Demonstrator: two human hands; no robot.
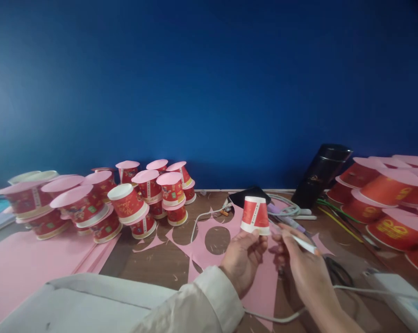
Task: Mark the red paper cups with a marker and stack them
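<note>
A red and white paper cup (255, 216) is upside down, its wider rim low and its base up. My left hand (242, 259) grips it by that lower rim, fingers closed. Close by on the right, my right hand (304, 270) is closed around a slim white pen (305, 243). The tip of the pen is blurred, so I cannot tell whether it touches the cup. Beneath both hands lies a pink paper sheet (259, 289) with a round hole cut in it.
Stacked red cups with pink paper discs (172, 187) stand at the left, and more cups (399, 226) at the right. A black bottle (321, 175) leans near the blue wall. White cable (280, 319), a power strip (399, 296) and pink sheets (31, 263) lie on the table.
</note>
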